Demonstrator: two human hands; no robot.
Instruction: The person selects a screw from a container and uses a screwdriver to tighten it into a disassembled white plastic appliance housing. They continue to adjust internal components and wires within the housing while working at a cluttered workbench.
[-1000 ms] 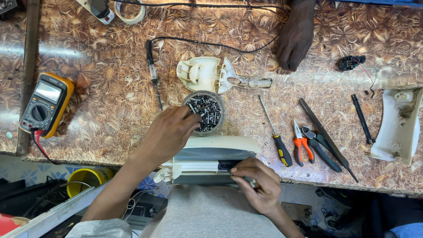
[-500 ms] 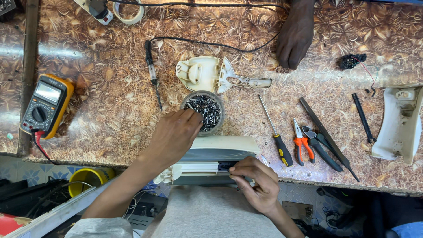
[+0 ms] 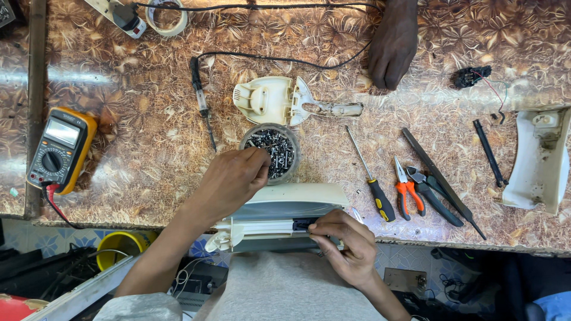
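At centre frame I see my left hand (image 3: 235, 178) with fingertips pinched together in the round tub of screws (image 3: 272, 150). My right hand (image 3: 345, 246) is clamped on the cream appliance housing (image 3: 285, 217) at the worktop's (image 3: 148, 148) lower edge, a screwdriver (image 3: 370, 178) just right of it.

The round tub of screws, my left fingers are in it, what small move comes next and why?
Probably pinch one screw and lift it out. The left hand has its fingertips at the rim of the round tub of screws, while the right hand steadies the cream appliance casing at the table edge, near a dark part.
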